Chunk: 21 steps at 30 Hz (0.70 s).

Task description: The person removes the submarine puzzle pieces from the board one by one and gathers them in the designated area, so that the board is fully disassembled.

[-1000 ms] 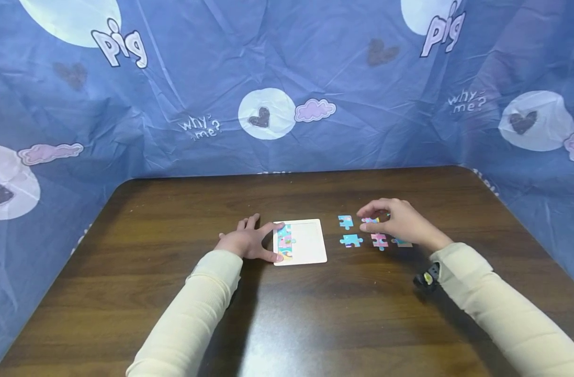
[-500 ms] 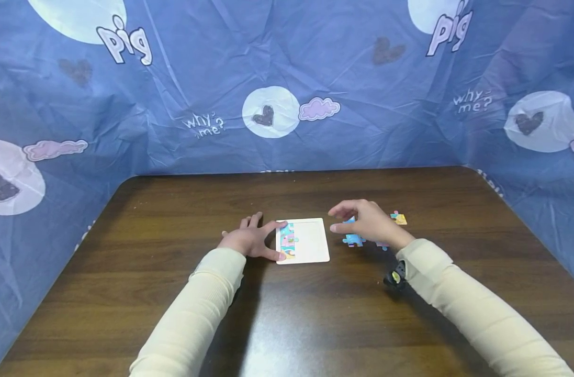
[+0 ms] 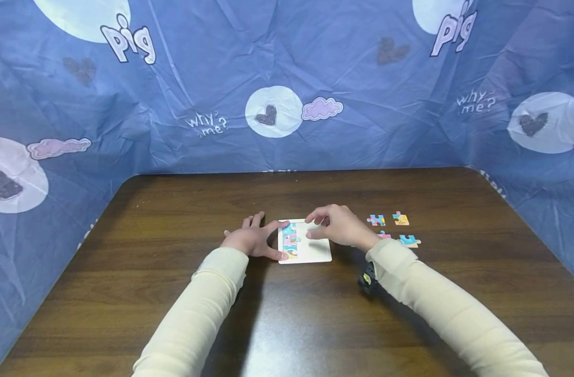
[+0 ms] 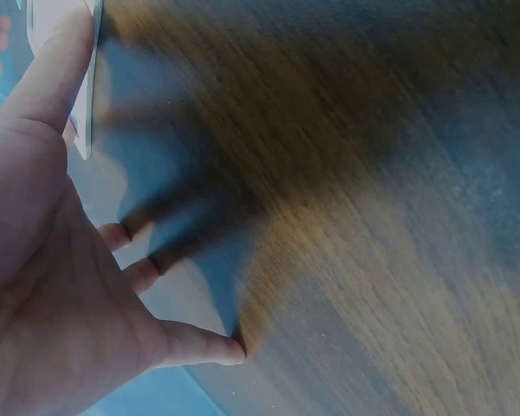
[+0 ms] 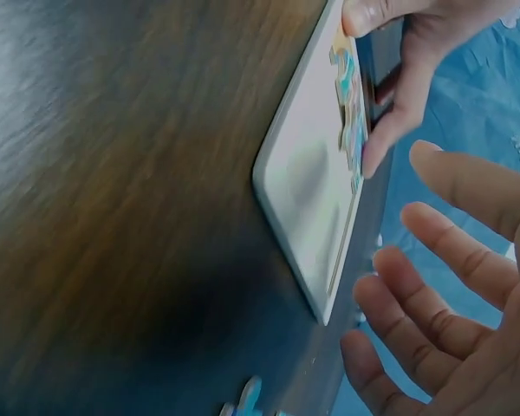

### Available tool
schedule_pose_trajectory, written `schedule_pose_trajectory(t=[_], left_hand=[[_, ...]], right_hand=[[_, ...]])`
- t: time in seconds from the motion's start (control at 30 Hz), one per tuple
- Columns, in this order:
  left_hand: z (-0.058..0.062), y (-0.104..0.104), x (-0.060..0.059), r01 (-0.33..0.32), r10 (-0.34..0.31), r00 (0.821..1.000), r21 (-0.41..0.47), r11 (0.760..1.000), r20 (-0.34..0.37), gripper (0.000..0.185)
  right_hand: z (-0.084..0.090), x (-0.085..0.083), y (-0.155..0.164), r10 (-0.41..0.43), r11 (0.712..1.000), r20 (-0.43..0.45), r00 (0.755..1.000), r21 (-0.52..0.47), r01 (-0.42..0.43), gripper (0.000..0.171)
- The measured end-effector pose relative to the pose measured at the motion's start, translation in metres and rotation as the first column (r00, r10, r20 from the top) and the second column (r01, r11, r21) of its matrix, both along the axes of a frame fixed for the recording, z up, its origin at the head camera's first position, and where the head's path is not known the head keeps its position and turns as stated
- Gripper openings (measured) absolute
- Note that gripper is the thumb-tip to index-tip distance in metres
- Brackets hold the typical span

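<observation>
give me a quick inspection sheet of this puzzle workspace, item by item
surface: dark wooden table, bare wood around the work
job's things: white puzzle tray with a column of pieces fitted along its left edge; loose puzzle pieces lie right of it
clutter: nothing seen
grippers: left hand presses the tray's left edge with straight fingers; right hand hovers over the tray, fingers loose, no piece visible in it
cables: nothing seen
surroundings: blue printed sheet walls the table on three sides

Bright overhead light glares on the table [image 3: 287, 319]; both wrist views blur.
</observation>
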<state>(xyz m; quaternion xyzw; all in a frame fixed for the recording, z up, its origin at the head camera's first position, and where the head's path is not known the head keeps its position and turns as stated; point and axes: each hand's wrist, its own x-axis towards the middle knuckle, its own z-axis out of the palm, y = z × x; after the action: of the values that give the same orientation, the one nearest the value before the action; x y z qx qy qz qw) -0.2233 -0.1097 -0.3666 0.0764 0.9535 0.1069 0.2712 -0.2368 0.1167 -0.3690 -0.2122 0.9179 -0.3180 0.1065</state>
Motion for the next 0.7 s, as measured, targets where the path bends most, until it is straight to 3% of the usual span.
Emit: schedule_pose_trajectory(t=[0.17, 0.43, 0.7], left_hand=[[0.004, 0.001, 0.003, 0.006, -0.006, 1.0, 0.002, 1.0, 0.002, 0.091], [-0.006, -0.003, -0.003, 0.005, -0.005, 1.0, 0.014, 1.0, 0.011, 0.093], [-0.008, -0.004, -0.004, 0.015, -0.015, 1.0, 0.005, 1.0, 0.003, 0.094]], right_hand=[[0.002, -0.003, -0.015, 0.023, 0.998, -0.014, 1.0, 0.067, -0.022, 0.03], [0.0, -0.004, -0.036, -0.005, 0.981, -0.014, 1.0, 0.195, 0.008, 0.025], [-0.003, -0.002, -0.047, -0.012, 0.959, -0.06, 0.998, 0.281, 0.029, 0.03]])
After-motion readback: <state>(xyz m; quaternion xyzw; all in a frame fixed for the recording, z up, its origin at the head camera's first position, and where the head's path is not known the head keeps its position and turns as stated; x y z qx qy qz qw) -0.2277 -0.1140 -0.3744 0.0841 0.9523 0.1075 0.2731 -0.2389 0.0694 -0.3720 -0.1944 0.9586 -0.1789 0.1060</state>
